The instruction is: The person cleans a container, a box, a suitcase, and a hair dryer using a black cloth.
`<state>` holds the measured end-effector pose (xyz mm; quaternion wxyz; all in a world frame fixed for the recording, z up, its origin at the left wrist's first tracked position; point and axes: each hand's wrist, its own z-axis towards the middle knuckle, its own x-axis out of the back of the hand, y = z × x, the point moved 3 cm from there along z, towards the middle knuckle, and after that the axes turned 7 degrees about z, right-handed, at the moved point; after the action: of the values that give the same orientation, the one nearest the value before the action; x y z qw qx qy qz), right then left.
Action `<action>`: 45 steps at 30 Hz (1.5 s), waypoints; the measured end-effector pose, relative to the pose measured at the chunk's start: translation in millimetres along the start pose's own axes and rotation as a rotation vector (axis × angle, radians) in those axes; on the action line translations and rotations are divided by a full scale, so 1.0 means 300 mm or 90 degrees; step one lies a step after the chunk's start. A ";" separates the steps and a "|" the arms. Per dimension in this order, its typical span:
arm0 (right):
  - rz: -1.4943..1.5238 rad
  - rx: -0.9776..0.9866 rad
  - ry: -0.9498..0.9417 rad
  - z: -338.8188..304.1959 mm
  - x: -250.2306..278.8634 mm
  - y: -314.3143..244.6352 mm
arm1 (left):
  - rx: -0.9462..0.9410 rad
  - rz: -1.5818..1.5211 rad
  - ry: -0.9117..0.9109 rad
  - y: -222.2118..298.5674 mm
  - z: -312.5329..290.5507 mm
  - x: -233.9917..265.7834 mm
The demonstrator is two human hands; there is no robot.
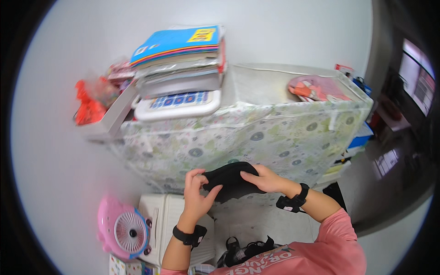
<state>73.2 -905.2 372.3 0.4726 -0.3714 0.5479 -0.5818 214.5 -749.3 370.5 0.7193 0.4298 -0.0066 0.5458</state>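
Both hands hold a soft black cloth item [233,181] in front of me; its exact kind is not clear. My left hand [197,195] pinches its left end, fingers curled at the far side and thumb at the near edge. On the right end, my right hand [267,179] is closed with the thumb lying on top and the other fingers hidden beneath. The item hangs in the air before a floral fabric cover [293,137], its lower edge wavy.
Stacked books and folders [178,46] rest on a white toy keypad [178,105] atop the covered cabinet. Pink cloth [316,87] lies at its right. A white box [110,114] holds red bags. Below left, a pink fan [123,229] stands by a pale suitcase [169,220].
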 end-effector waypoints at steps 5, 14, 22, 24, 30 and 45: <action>-0.072 0.039 0.097 -0.050 0.106 0.023 | 0.026 -0.139 -0.132 -0.003 0.085 -0.110; -0.121 0.019 0.281 -0.483 0.321 0.066 | -0.184 -0.289 -0.467 0.195 0.096 -0.528; -0.137 -0.082 0.532 -1.006 0.524 0.044 | -0.373 -0.247 -0.528 0.584 -0.015 -0.897; -0.069 -0.021 0.558 -1.150 0.586 0.048 | -0.394 -0.301 -0.560 0.732 -0.058 -1.000; -0.090 -0.067 0.657 -1.411 0.726 0.037 | -0.497 -0.325 -0.637 0.945 -0.098 -1.272; 0.076 0.022 0.717 -1.440 1.181 -0.066 | -0.332 -0.526 -0.587 1.152 0.157 -1.831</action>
<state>-438.4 -1121.5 308.1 0.1452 0.0358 0.7257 -0.6716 -259.1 -1194.9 348.5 0.8730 0.3982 -0.2797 -0.0336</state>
